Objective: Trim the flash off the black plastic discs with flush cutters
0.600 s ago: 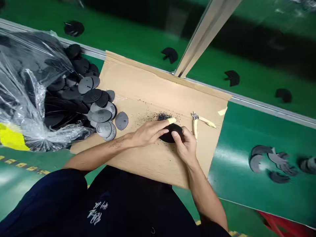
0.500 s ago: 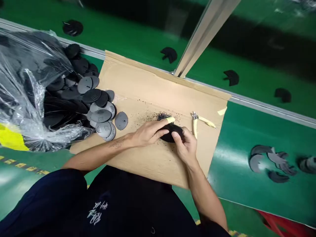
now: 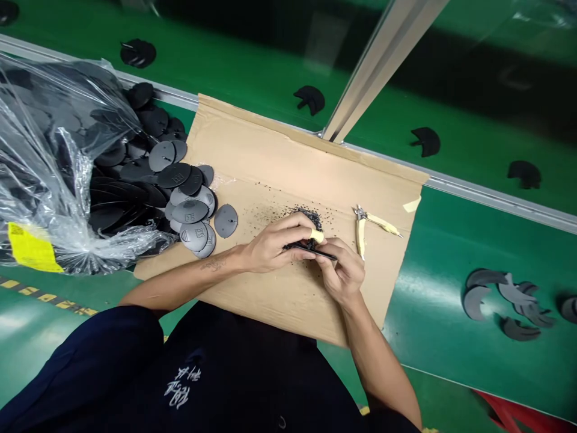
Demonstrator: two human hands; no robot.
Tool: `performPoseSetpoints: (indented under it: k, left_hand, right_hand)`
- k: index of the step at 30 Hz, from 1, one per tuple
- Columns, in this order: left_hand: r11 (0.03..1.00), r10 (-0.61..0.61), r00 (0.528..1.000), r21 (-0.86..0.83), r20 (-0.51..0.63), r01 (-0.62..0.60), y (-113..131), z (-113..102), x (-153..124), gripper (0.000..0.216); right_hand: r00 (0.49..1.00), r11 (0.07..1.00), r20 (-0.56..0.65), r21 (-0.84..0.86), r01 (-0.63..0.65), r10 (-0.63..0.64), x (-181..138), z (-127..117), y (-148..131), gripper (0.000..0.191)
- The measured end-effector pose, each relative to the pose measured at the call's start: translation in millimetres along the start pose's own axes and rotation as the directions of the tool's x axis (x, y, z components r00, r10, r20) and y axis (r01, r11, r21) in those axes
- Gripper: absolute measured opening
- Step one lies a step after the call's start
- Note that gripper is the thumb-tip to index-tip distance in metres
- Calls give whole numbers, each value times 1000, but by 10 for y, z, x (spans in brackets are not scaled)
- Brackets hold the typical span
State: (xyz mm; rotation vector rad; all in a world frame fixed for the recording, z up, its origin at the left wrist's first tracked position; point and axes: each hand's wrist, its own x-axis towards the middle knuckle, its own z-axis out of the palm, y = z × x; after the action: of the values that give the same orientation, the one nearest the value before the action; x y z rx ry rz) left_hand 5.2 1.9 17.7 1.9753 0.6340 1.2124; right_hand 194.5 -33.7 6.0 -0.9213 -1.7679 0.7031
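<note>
My left hand (image 3: 270, 243), one fingertip wrapped in yellow, and my right hand (image 3: 343, 269) both pinch one black piece (image 3: 325, 255) between them, nearly edge-on, over one cardboard sheet (image 3: 265, 144). Just beyond lies one heap of black crumbs (image 3: 312, 215); to its right, one pair of cutters (image 3: 361, 233). Leftward sit one lone disc (image 3: 226, 221), a pile of discs (image 3: 174, 175) I can't count, and one plastic bag (image 3: 67, 141). Five dark parts (image 3: 426, 142) lie along the far green strip (image 3: 252, 81).

Two hands (image 3: 271, 245) (image 3: 345, 270); one cutter (image 3: 361, 228)
</note>
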Motion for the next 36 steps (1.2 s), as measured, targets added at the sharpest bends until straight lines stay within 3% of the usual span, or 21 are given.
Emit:
performPoseSetpoints:
  k: [7,10,15,19,23,29,33,36]
  left_hand:
    - [994,107,983,39,-152,-102,7,70,-26,17]
    - [994,106,980,34,-166,-102,12,65,-36,16]
    - [998,30,997,-58,-72,-34,20,5,-17,32]
    - [933,-117,992,-337,49,127,25,-50,20,53]
    - [823,-226,960,-494,167,280,-5,-98,51,31]
    - [799,-283,942,-498,182,336,-71,-66,10,47]
    - [755,-503,857,-428,110,497,-119,-11,-26,39]
    - [656,-621,782,-508,57,558,-178,2,-22,44]
  right_hand:
    - [1000,1000,20,4,15,-15,-2,-13,-9,15]
    - [1000,1000,24,12,8,-8,-4,-11,-18,14]
    - [1000,999,-2,38,-26,26,-9,3,-24,12]
    - [996,994,-31,73,-85,87,-6,-2,-31,8]
    - [987,983,-17,96,-157,159,-6,-12,-48,11]
    - [965,964,-27,69,-258,261,12,-5,-55,23]
    - [960,961,42,-1,-278,278,113,-178,-7,24]
    - [955,905,3,-321,-280,297,163,-435,96,33]
